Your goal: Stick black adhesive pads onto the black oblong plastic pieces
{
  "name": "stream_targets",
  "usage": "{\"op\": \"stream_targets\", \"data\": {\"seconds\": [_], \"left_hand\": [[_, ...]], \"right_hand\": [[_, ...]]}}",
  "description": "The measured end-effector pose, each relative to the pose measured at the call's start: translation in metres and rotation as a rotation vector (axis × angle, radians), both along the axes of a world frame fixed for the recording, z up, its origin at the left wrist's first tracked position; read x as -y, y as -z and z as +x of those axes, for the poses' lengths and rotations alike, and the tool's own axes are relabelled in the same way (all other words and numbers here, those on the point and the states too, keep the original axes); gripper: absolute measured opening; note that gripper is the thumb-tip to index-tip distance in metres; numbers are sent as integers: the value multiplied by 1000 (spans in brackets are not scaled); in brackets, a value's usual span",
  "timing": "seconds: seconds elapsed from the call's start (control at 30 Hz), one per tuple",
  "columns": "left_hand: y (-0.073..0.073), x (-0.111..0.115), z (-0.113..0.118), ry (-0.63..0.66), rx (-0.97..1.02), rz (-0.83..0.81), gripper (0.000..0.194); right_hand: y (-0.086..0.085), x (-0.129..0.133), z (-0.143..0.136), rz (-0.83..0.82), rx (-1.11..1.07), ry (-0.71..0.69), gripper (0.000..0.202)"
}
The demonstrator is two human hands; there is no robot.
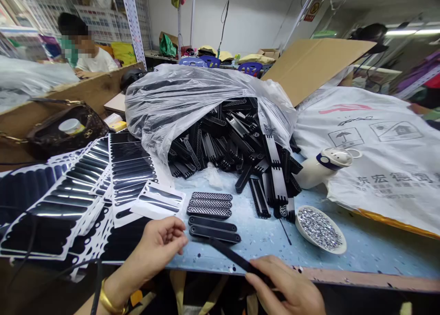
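My right hand (pixel 285 285) pinches one end of a long black strip (pixel 233 256). The strip slants up and left, its far tip at the front of two smooth black bars (pixel 215 232) with holed ends. My left hand (pixel 163 241) is at the left of these bars, fingers curled in, thumb close to them; no object shows in it. Behind the smooth bars lie several black bars with a silvery lattice pattern (pixel 209 205). A small white sheet of black adhesive strips (pixel 160 199) rests just beyond my left hand.
A clear plastic bag (pixel 192 88) spills black slotted parts (pixel 223 143) onto the blue tabletop (pixel 261 244). Overlapping sticker sheets (pixel 79 187) cover the left side. At right stand a bowl of small metal pieces (pixel 319 228), a white bottle (pixel 316 168) and a white sack (pixel 378 154). Another person (pixel 92 54) sits far left.
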State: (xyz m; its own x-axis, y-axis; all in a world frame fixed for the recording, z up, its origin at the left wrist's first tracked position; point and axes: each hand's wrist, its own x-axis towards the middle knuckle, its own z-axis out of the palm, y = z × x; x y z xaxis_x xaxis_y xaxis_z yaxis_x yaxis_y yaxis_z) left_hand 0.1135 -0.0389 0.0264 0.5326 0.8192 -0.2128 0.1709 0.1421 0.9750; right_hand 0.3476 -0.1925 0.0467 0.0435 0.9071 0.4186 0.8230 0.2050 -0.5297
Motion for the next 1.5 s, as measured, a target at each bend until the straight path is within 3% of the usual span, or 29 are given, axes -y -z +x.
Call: {"op": "stream_targets", "data": {"seconds": [0.07,0.17,0.27,0.37,0.53,0.7,0.83,1.03,1.23,1.5], "left_hand": [[7,-5,-1,-89,-94,265,17],[25,-8,3,-116,-190,579,31],[44,-8,12,-89,-191,800,46],[51,-7,15,-53,-166,933,41],[39,-1,1,8,-163,803,34],[30,-4,-7,84,-192,713,57],[26,-23,3,30,-281,769,27],[24,-51,26,234,-421,771,7],[27,-54,28,227,-284,524,15],[24,-56,27,219,-167,310,22]], "right_hand": [[3,-8,11,10,-43,87,8],[15,-30,20,9,-173,180,9],[31,-50,17,-15,-306,211,14],[39,-56,6,-46,-349,177,17],[30,-44,-4,-43,-265,84,14],[26,-57,14,31,-148,117,12],[34,-84,25,102,-52,96,11],[35,-95,23,100,41,-35,12],[30,-78,30,79,94,-77,10],[30,-92,19,124,68,-128,13]]}}
